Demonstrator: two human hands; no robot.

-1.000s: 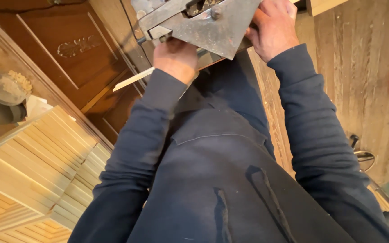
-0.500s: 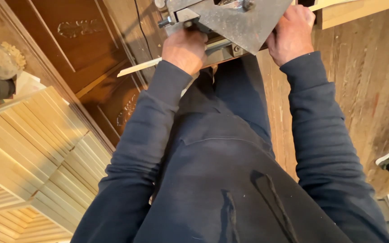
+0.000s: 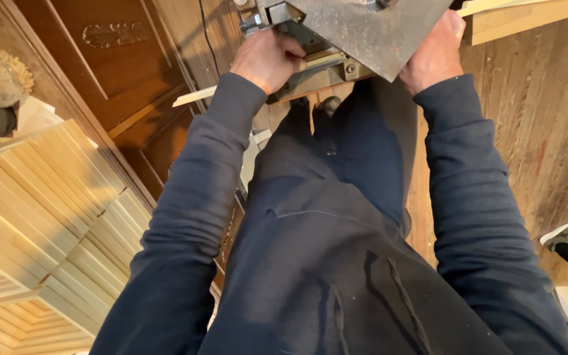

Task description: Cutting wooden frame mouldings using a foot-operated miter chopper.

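Both hands sit higher than a second ago. Left hand (image 3: pixel 267 59) grips the metal tool (image 3: pixel 363 33) at its frame; right hand (image 3: pixel 432 56) clasps the plate's edge, above dark trousers (image 3: pixel 363 151) and wooden floor (image 3: pixel 534 131).

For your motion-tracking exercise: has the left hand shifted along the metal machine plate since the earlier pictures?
No. The left hand grips the same spot under the metal plate; only the camera view shifted.

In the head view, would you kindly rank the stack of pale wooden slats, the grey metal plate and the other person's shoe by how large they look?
1. Stack of pale wooden slats, largest; nearness to the camera may enlarge it.
2. Grey metal plate, partly cut off by the frame's top edge.
3. Shoe, smallest, at the right edge.
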